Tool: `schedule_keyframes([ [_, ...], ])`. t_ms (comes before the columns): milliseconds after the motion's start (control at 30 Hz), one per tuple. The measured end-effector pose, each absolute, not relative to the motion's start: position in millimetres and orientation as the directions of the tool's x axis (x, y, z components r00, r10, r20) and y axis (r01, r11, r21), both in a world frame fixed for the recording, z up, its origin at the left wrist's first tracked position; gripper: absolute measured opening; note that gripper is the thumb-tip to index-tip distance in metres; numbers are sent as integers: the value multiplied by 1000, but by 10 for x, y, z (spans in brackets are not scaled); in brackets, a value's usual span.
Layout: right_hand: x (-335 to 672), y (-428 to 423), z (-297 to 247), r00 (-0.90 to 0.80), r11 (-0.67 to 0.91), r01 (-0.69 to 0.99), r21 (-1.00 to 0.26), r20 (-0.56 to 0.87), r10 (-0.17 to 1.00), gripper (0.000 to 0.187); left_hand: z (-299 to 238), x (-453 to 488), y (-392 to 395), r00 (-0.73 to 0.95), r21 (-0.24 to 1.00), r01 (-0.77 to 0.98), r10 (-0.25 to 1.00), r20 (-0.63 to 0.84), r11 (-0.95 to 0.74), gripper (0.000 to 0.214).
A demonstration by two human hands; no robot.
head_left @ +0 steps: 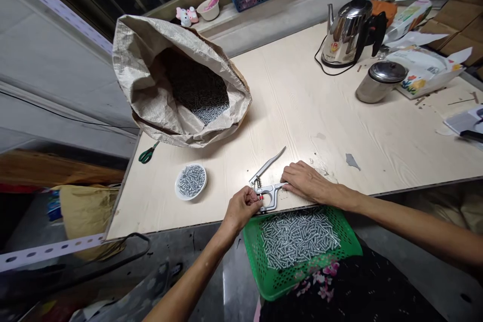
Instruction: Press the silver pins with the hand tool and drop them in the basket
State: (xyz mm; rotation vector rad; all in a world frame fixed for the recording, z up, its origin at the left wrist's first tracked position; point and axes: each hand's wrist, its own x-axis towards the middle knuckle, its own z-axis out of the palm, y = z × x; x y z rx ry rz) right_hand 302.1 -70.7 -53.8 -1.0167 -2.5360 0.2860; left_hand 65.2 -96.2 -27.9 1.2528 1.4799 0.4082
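Observation:
A metal hand press tool [267, 181] with a long lever lies near the front edge of the pale wooden table [302, 110]. My left hand [241, 209] is closed in a pinch at the tool's jaw, holding something too small to make out. My right hand [307, 181] rests on the tool's handle, fingers pressed down on it. A green plastic basket [335, 251] full of small silvery metal pieces sits on my lap just below the table edge.
A white dish [190, 181] of silvery pieces stands left of the tool. A big open sack [151, 95] of them lies at the back left, green scissors [148, 154] beside it. A steel kettle [349, 30], a lidded steel cup [379, 80] and boxes stand at the right.

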Motion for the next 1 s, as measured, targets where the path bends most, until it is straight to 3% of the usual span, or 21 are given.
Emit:
schedule_keyframes([
  [267, 2734, -767, -417, -759, 817, 462, -344, 322, 566, 21, -193, 689, -945, 147, 798, 447, 847, -511, 404, 26],
  [633, 2652, -855, -541, -726, 796, 461, -393, 348, 593, 27, -230, 678, -1042, 10, 766, 442, 851, -526, 468, 26],
  [767, 2648, -871, -527, -719, 785, 461, -414, 343, 604, 26, -205, 667, -1005, 90, 709, 530, 800, -593, 466, 26],
  [1000, 2688, -793, -514, -730, 784, 422, -456, 341, 591, 26, -176, 698, -890, 171, 664, 530, 700, -693, 527, 36],
])
